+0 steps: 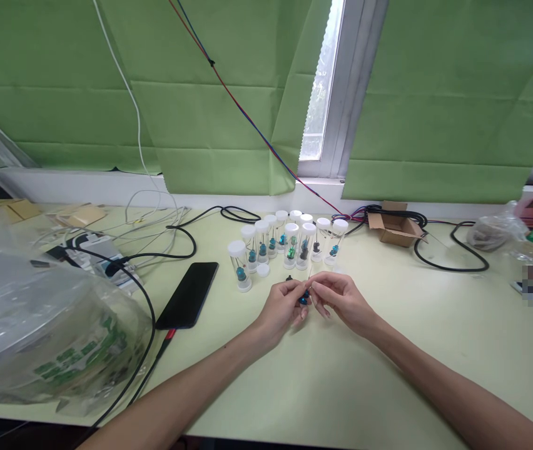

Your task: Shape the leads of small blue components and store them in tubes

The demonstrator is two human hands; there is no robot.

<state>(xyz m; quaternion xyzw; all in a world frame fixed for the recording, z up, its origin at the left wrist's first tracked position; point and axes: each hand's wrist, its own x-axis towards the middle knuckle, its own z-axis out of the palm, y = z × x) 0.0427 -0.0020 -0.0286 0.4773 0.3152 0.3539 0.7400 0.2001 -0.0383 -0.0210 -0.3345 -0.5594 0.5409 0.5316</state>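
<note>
My left hand (286, 303) is closed, pinching a small shiny blue piece (303, 300) between thumb and fingers. From the left, my right hand (339, 300) meets it, its thumb and index fingertip pressed together at a thin wire that sticks up from the piece. A small dark part (289, 277) shows just behind my left fingers; whether it belongs to the blue piece I cannot tell. Beyond both hands stand several clear tubes (289, 247) with white caps, holding little blue, green or black pieces on thin stems. One loose white cap (263, 270) lies beside the nearest left tube (240, 267).
At left, a black phone (187, 295) lies by a large plastic bag (50, 325), with a red-tipped cable (169, 337) near it. Behind are white adapters (102, 253) and tangled cords. An open cardboard box (394, 228) and black cable (454, 269) sit back right.
</note>
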